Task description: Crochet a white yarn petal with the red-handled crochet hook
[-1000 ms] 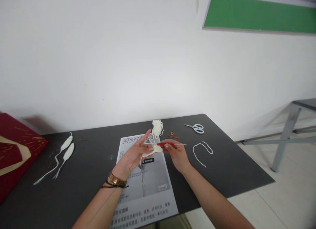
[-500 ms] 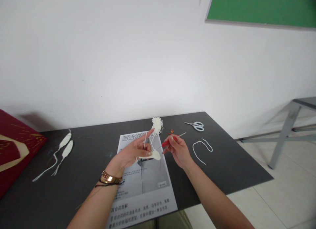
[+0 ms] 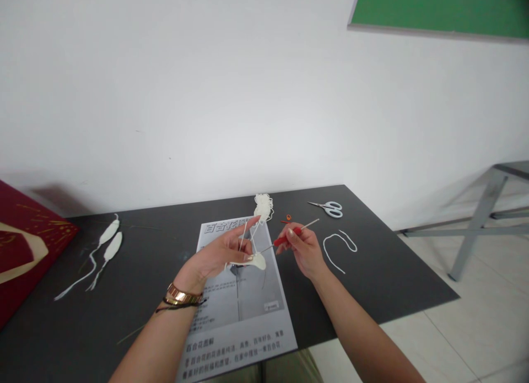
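My left hand (image 3: 225, 253) pinches a small white crocheted piece (image 3: 258, 262) between thumb and fingers, its index finger stretched out with white yarn (image 3: 243, 235) running over it. In my right hand (image 3: 305, 252) is a crochet hook (image 3: 288, 237) with a red grip, its thin metal tip reaching left to the edge of the crocheted piece. Whether a loop sits on the tip is too small to tell. From the fingers the yarn leads back to a loose white yarn bundle (image 3: 263, 205). Below my hands lies a printed sheet (image 3: 248, 341) with a picture and Chinese text.
Scissors (image 3: 330, 208), a loose piece of white yarn (image 3: 326, 251) and a small orange clip (image 3: 288, 217) lie right of the sheet on the black table (image 3: 388, 284). Two white leaf-shaped crocheted pieces (image 3: 112, 246) with tails lie left, near a red bag (image 3: 28, 251). A wall stands behind.
My right hand has drawn the hook slightly to the right, away from my left hand. The left hand keeps its pinch on the crocheted piece. The view has shifted slightly.
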